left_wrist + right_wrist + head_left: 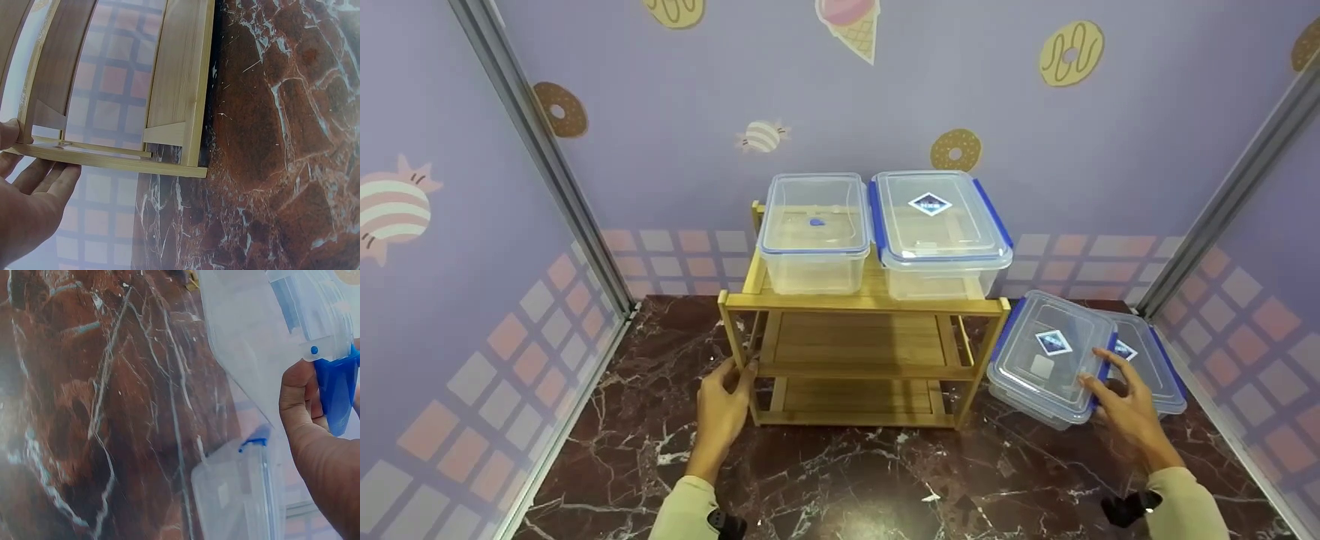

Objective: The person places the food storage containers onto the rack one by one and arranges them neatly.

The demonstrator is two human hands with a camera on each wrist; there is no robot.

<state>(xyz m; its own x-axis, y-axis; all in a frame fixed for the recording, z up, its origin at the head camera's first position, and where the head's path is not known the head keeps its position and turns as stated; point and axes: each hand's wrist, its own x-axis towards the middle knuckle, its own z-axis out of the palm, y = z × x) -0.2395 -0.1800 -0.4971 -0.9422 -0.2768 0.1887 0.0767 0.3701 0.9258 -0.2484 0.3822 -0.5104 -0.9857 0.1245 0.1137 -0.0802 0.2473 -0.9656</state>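
Observation:
My left hand (721, 405) grips the left front leg of a three-tier wooden rack (855, 371). In the left wrist view the thumb lies on one side of the wood and the fingers (50, 180) on the other. At the right, my right hand (1129, 412) holds a clear food container (1035, 382) by its blue-clipped edge. A blue side clip (337, 391) hangs down between thumb and fingers in the right wrist view. This container looks tilted and partly covers a second lidded container (1155, 367) on the floor.
Two lidded clear containers, a smaller one (815, 225) and a larger one (937, 225), stand side by side on the rack's top. Dark marble flooring (847, 480) lies in front. Purple printed walls (660, 150) enclose the back and both sides.

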